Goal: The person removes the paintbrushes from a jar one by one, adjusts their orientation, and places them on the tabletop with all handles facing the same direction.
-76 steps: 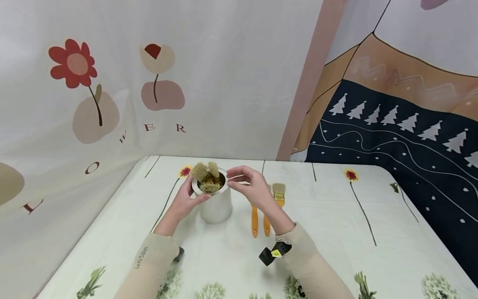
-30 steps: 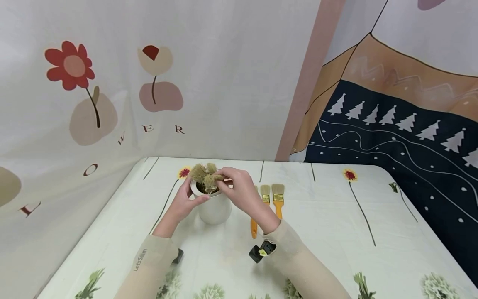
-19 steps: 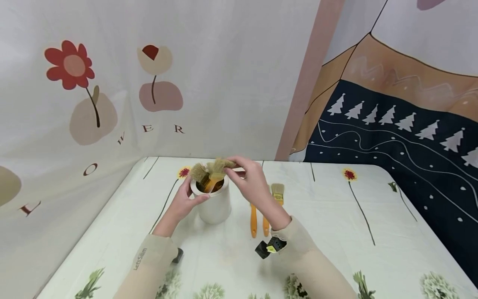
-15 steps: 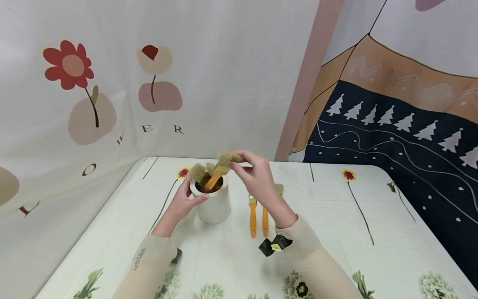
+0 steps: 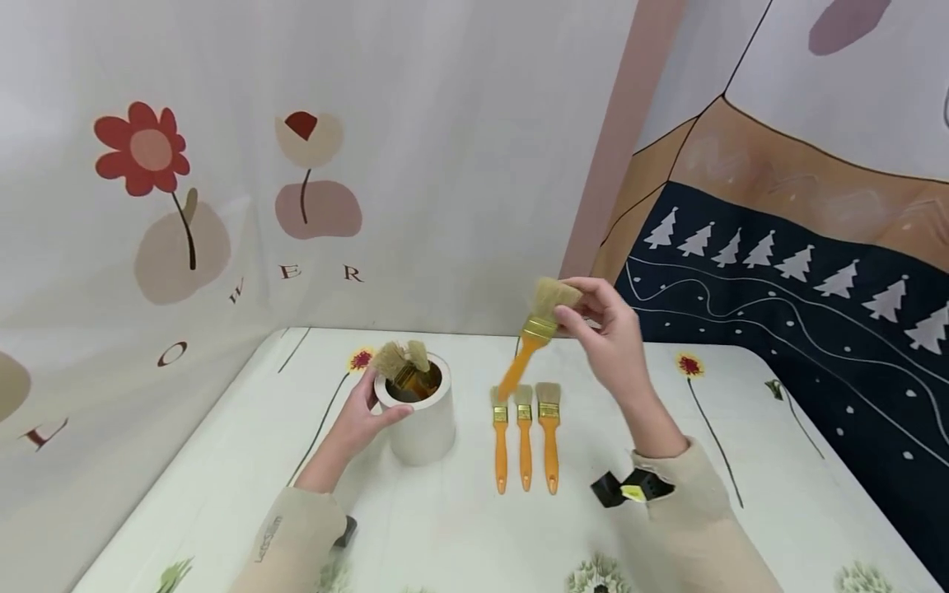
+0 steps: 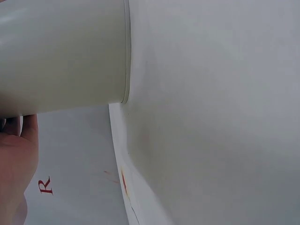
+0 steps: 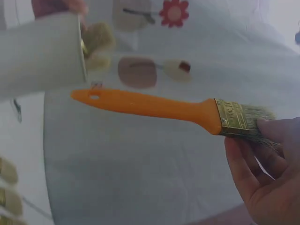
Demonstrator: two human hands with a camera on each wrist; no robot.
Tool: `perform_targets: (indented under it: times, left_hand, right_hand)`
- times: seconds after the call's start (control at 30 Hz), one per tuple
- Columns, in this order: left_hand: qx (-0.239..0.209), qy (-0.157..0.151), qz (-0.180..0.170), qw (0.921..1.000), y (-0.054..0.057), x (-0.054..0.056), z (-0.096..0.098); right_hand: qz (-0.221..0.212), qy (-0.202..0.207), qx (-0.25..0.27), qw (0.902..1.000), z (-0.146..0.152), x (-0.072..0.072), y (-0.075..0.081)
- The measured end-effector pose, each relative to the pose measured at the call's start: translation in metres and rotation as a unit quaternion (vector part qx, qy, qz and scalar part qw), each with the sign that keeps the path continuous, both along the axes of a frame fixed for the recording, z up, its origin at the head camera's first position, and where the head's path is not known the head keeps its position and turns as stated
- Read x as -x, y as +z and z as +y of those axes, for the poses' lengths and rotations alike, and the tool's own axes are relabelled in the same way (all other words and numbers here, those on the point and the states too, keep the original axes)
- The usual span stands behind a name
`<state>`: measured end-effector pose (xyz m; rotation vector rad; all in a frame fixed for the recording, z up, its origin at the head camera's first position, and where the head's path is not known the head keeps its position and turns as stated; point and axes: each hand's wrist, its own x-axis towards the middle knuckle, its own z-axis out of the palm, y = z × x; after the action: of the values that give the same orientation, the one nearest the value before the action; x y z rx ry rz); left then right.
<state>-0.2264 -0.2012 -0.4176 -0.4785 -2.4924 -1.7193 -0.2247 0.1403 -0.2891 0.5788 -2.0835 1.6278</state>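
Observation:
A paintbrush [image 7: 154, 105] with an orange handle and brass ferrule is pinched by its bristles in my right hand [image 5: 610, 338], raised above the table with the handle slanting down to the left. My left hand [image 5: 361, 422] holds a white cylindrical pot [image 5: 424, 432] by its rim, thumb at the front and fingers round the left side. Inside the pot, a couple of brushes [image 5: 400, 360] stand bristles up, their handles hidden. In the left wrist view the pot wall [image 6: 61, 56] shows with my fingers against it.
Three orange-handled brushes [image 5: 525, 445] lie side by side on the table, right of the pot, bristles away from me. The table [image 5: 460, 527] wears a white flowered cloth. A printed curtain [image 5: 445, 165] hangs behind its far edge.
My right hand has drawn one paintbrush out of the pot and carried it right, above the row of lying brushes. My left hand stays on the pot.

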Motion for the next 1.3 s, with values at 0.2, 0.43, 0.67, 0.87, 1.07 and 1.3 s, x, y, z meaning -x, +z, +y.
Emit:
perform_targets:
  times: [0.2, 0.43, 0.67, 0.87, 1.07, 1.3]
  left_hand:
    - [-0.008, 0.003, 0.006, 1.0000, 0.000, 0.001, 0.002]
    - [-0.008, -0.002, 0.008, 0.9999, -0.001, -0.002, 0.004]
    - [-0.022, -0.003, 0.006, 0.9997, -0.001, -0.002, 0.007]
    - [-0.015, -0.001, -0.005, 0.9999, -0.001, -0.004, 0.006]
    - [-0.005, 0.006, -0.015, 0.9999, 0.001, -0.005, 0.003]
    - [-0.006, 0.004, -0.014, 0.9999, 0.000, -0.004, 0.000]
  right_hand:
    - [-0.125, -0.003, -0.034, 0.9916, 0.042, 0.028, -0.032]
    - [-0.271, -0.008, -0.100, 0.9574, 0.072, 0.055, -0.099]
    - [-0.364, -0.009, -0.113, 0.9245, 0.080, 0.067, -0.137]
    - [-0.403, -0.016, -0.138, 0.9047, 0.078, 0.064, -0.149]
    - [-0.378, -0.050, -0.212, 0.8998, 0.065, 0.062, -0.149]
    - [-0.378, -0.083, -0.280, 0.8785, 0.054, 0.064, -0.144]
